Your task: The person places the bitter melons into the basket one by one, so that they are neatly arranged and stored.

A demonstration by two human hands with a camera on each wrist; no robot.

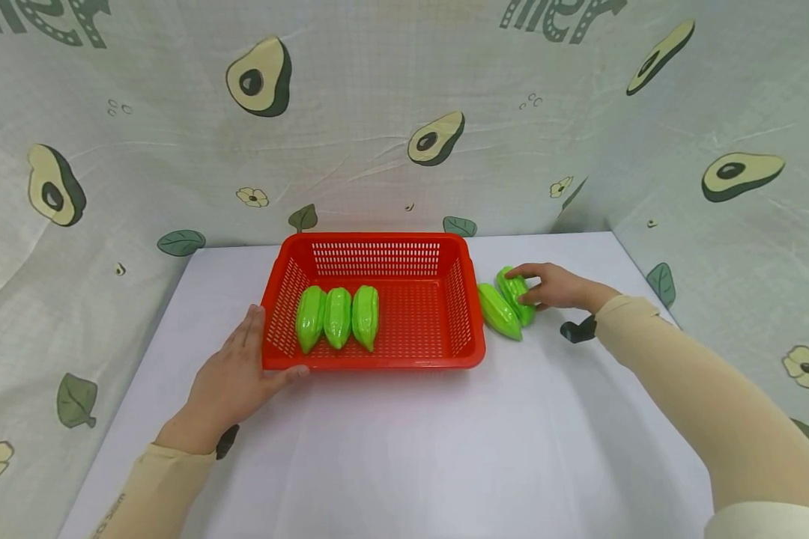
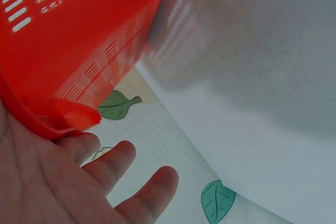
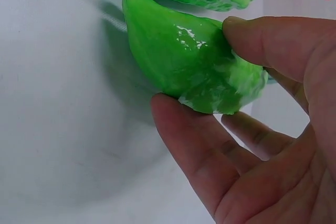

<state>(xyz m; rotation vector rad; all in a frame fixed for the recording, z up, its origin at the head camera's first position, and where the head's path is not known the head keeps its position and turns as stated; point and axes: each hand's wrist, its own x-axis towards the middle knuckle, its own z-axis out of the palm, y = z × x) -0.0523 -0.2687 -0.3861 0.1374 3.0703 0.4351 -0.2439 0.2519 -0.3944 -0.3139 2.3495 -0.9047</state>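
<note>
My right hand reaches to the right of the red basket, thumb and fingertips on opposite sides of a glossy green bitter melon that lies on the table. Beside it, nearer the basket, lies another green bitter melon. Inside the basket, three more bitter melons stand side by side toward the left. My left hand rests against the basket's left front corner, its fingers extended along the side and the thumb along the front rim. In the left wrist view, the palm touches the red rim.
A white table carries everything. Behind and at both sides hangs a pale cloth printed with avocados, leaves and flowers. The right part of the basket floor shows bare red mesh.
</note>
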